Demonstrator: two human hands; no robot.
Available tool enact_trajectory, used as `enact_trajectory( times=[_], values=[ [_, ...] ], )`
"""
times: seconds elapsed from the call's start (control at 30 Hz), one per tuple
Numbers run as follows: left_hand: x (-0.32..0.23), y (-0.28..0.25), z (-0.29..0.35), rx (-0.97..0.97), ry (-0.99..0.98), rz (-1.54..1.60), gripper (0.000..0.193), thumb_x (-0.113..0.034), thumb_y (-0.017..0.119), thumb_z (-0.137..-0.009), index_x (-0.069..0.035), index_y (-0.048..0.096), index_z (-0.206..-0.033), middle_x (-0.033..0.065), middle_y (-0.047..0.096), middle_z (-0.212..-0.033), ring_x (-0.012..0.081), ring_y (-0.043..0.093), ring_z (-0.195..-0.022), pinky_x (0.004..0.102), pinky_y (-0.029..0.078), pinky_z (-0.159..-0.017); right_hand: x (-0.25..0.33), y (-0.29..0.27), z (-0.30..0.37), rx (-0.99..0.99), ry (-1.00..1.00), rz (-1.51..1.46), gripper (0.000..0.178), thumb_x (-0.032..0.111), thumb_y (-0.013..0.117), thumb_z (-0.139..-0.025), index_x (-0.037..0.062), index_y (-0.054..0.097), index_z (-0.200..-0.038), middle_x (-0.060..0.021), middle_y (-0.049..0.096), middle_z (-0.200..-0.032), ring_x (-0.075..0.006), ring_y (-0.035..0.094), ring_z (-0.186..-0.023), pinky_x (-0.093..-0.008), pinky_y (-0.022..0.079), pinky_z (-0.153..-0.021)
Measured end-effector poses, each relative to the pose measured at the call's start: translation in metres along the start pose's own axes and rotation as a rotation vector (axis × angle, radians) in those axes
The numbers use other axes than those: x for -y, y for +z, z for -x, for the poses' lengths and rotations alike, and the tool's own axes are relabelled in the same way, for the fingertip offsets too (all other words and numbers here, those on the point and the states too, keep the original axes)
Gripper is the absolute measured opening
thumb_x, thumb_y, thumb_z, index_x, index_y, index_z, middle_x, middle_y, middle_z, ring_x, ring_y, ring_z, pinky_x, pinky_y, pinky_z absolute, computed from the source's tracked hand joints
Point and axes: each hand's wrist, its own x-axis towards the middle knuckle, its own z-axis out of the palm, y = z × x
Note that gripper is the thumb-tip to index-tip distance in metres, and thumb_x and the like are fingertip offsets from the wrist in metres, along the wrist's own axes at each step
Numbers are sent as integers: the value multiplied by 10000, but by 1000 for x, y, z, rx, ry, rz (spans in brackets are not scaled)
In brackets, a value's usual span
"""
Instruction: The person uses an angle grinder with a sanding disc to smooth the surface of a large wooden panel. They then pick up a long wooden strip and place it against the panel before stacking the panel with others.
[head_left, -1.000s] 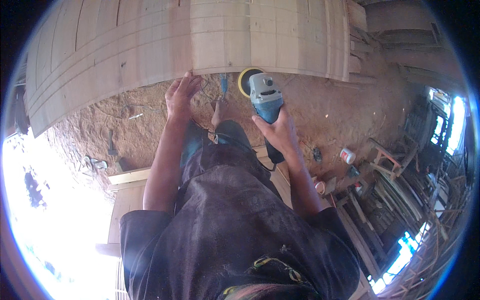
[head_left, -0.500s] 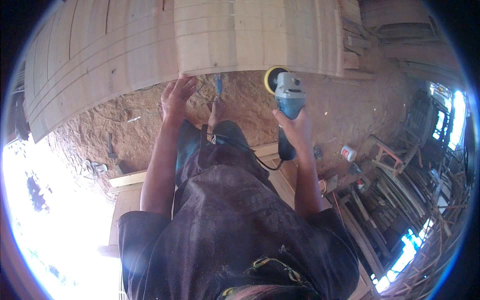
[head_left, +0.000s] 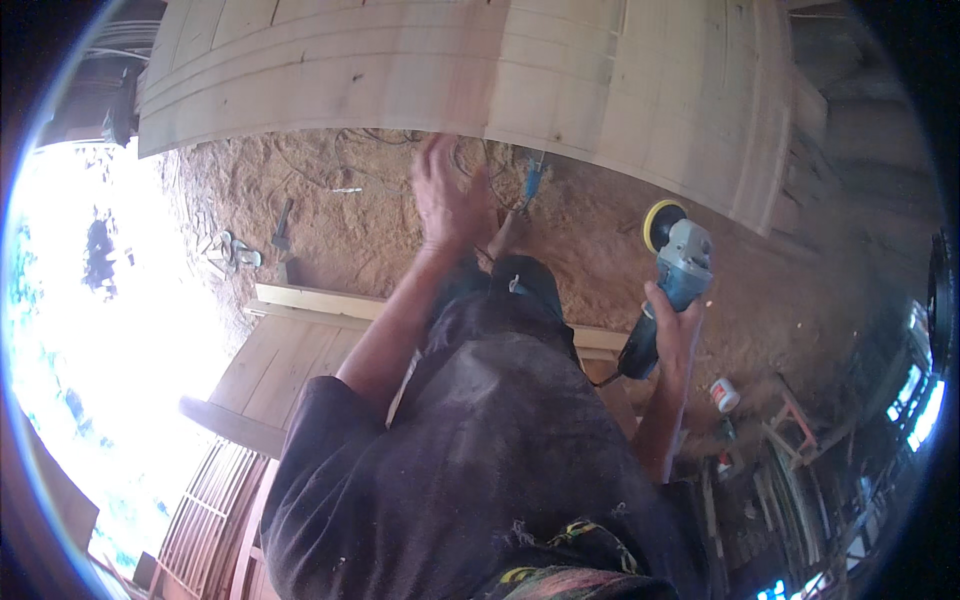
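Observation:
A wide, pale wooden panel (head_left: 560,90) with long grooves stretches across the far side. My right hand (head_left: 678,328) is wrapped round the body of a blue and grey angle grinder (head_left: 686,262). On its head sits a round pad (head_left: 660,226) with a yellow rim, a little short of the panel's near edge. My left hand (head_left: 452,200) has its fingers spread, the tips close to that same edge; whether they touch it I cannot tell. From the grinder's rear end a dark cord runs down beside my shirt.
Sawdust-covered ground (head_left: 330,215) bears loose cords, a hammer-like tool (head_left: 283,225) and a pair of sandals (head_left: 234,252). More boards (head_left: 300,365) lie close on the left. A white container (head_left: 724,395) and stacked timber (head_left: 800,500) are at the right. One blue connector (head_left: 532,180) hangs below the panel.
My view has turned, so the panel sits further right. The grinder has drawn back from the panel's edge, still in my right hand. My left hand has shifted along the edge, fingers more spread.

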Motion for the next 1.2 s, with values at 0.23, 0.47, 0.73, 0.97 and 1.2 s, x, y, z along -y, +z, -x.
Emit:
enact_trajectory(
  times=[0.23, 0.47, 0.73, 0.97, 1.2],
  values=[
    [106, -71, -42, 187, 123, -428, 872, -222, 717, -894, -157, 263, -1635, 88, 240, -1698, 376, 221, -1562, 574, 315, -1172, 41, 73, 6, 175, -198, 117, 455, 280, 819, -858, -9, 652, -1169, -104, 697, -985, -190, 683, -843, -348, 541, -774],
    [133, -97, -44, 159, 11, -395, 892, -202, 714, -883, -226, 248, -1644, 70, 200, -1719, 371, 200, -1573, 630, 326, -1145, 86, 152, 23, 285, -427, 201, 591, 281, 844, -837, -35, 586, -1265, -195, 704, -1095, -289, 702, -987, -411, 545, -871],
    [133, -104, -50, 209, -9, -152, 901, -131, 733, -880, -194, 246, -1635, 111, 202, -1709, 416, 333, -1503, 520, 453, -1109, 100, 185, 33, 238, -404, 279, 649, 301, 846, -822, -40, 556, -1293, -250, 700, -1137, -399, 699, -1057, -474, 546, -900],
    [132, -103, -50, 225, -19, -76, 933, -129, 738, -883, -188, 202, -1645, 124, 149, -1719, 440, 377, -1471, 504, 512, -1059, 100, 191, 35, 180, -332, 271, 643, 290, 843, -818, -37, 558, -1292, -259, 713, -1118, -417, 711, -1039, -482, 554, -887],
    [132, -104, -50, 213, 6, -91, 916, -97, 727, -878, -165, 218, -1637, 145, 157, -1711, 424, 433, -1438, 496, 530, -1035, 93, 188, 31, 162, -282, 303, 622, 270, 839, -828, -39, 558, -1289, -244, 713, -1105, -392, 723, -1014, -460, 558, -882]
  ],
)
